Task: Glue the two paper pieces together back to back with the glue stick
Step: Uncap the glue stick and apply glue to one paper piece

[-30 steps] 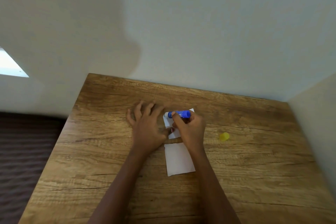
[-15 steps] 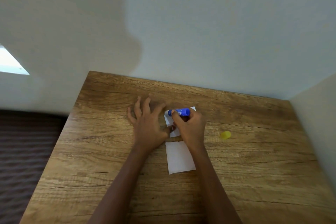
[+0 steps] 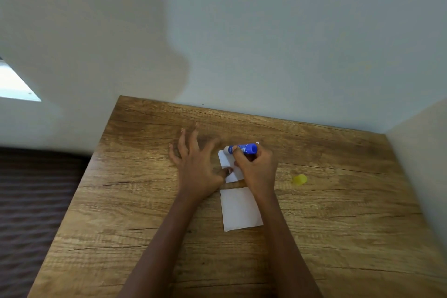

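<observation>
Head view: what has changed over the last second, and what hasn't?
Little changed. The left hand has spread and lifted its fingers, thumb still pinning the far paper piece. The right hand keeps the glue stick on that piece, barely shifted. The near paper piece and yellow cap stayed put.

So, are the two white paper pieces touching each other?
Apart. The head view shows a strip of bare wooden table between the far white paper piece and the near white paper piece.
</observation>
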